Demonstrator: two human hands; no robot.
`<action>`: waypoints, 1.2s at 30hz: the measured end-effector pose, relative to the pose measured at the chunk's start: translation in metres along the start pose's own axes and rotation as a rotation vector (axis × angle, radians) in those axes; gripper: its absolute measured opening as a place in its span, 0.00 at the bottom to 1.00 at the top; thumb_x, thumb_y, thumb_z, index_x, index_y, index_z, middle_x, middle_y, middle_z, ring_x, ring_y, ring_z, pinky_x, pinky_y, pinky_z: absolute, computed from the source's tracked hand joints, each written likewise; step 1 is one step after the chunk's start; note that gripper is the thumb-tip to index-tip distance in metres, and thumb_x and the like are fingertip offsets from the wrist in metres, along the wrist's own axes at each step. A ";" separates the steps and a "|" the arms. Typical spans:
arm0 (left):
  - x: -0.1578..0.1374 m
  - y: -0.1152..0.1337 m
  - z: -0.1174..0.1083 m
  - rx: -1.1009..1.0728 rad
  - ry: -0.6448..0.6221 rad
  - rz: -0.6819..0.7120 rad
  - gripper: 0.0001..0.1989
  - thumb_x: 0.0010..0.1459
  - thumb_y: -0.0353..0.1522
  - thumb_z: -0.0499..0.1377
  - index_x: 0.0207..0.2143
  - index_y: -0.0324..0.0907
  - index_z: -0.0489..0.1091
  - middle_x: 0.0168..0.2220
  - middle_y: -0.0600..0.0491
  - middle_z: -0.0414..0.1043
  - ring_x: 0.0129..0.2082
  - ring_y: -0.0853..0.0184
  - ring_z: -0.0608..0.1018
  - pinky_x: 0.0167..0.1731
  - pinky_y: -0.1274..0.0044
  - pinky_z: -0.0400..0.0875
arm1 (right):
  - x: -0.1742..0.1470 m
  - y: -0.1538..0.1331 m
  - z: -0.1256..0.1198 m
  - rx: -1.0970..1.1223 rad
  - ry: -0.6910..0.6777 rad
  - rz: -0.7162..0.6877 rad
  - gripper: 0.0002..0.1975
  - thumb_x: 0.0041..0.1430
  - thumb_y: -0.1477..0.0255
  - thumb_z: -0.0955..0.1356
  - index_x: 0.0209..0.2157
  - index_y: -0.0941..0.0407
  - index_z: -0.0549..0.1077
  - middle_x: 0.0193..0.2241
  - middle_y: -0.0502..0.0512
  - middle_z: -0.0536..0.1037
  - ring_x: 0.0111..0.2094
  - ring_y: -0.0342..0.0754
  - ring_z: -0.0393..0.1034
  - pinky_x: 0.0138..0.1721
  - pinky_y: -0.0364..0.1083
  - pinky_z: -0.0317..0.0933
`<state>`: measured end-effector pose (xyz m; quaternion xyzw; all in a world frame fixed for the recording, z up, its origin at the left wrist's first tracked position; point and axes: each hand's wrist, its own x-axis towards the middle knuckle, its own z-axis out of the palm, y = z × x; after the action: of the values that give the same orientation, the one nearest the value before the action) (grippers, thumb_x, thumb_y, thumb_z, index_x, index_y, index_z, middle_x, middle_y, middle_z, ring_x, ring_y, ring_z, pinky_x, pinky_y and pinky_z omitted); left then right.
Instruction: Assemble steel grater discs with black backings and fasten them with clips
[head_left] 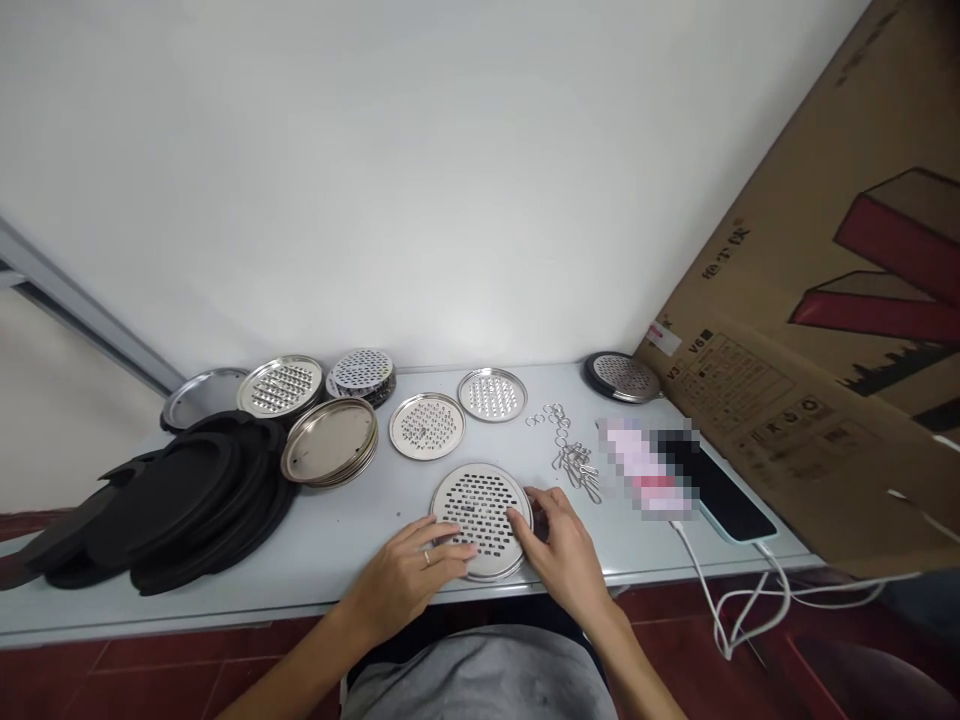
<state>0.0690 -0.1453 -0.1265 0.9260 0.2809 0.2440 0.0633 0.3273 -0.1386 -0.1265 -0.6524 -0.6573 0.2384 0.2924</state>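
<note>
A round metal grater disc [482, 500] with rows of slots lies near the table's front edge, between my hands. My left hand [412, 570], a ring on one finger, holds its left side with fingertips over the top. At the right rim is my right hand [566, 550], its thumb on the top face and its other fingers around the edge. Below the disc a second rim shows, so it seems stacked on another piece. Just behind lie two more grater discs, one perforated [427, 426] and one with raised teeth [493, 395].
Black round holders [180, 490] are piled at left beside stacked metal trays [330, 440]. Further grater discs [281, 387] stand along the wall. Small rings [556, 412] and metal clips [577, 468] lie right of centre. A phone [724, 495], white cables [750, 610] and a cardboard box [787, 430] occupy the right.
</note>
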 end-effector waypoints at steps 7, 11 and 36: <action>0.006 0.001 -0.007 -0.098 -0.103 -0.354 0.30 0.58 0.36 0.66 0.62 0.46 0.64 0.65 0.45 0.66 0.64 0.52 0.68 0.64 0.57 0.62 | 0.000 0.008 0.002 -0.126 0.049 -0.043 0.22 0.70 0.60 0.61 0.55 0.59 0.72 0.42 0.62 0.75 0.45 0.59 0.73 0.47 0.54 0.67; 0.016 -0.002 -0.007 -0.092 -0.051 -0.744 0.26 0.63 0.40 0.58 0.61 0.42 0.64 0.55 0.43 0.73 0.48 0.55 0.78 0.50 0.61 0.73 | -0.002 0.005 -0.001 -0.152 0.025 -0.031 0.21 0.70 0.60 0.60 0.54 0.58 0.74 0.39 0.60 0.75 0.44 0.59 0.73 0.46 0.54 0.67; 0.036 -0.005 0.005 -1.254 0.387 -1.062 0.33 0.47 0.42 0.73 0.53 0.39 0.72 0.53 0.42 0.75 0.44 0.60 0.81 0.45 0.68 0.78 | -0.008 -0.007 -0.012 0.987 -0.152 0.346 0.26 0.54 0.51 0.74 0.44 0.56 0.77 0.37 0.58 0.82 0.41 0.56 0.77 0.39 0.48 0.69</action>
<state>0.0954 -0.1208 -0.1173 0.4062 0.4973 0.4469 0.6229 0.3306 -0.1472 -0.1130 -0.5170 -0.3688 0.6111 0.4725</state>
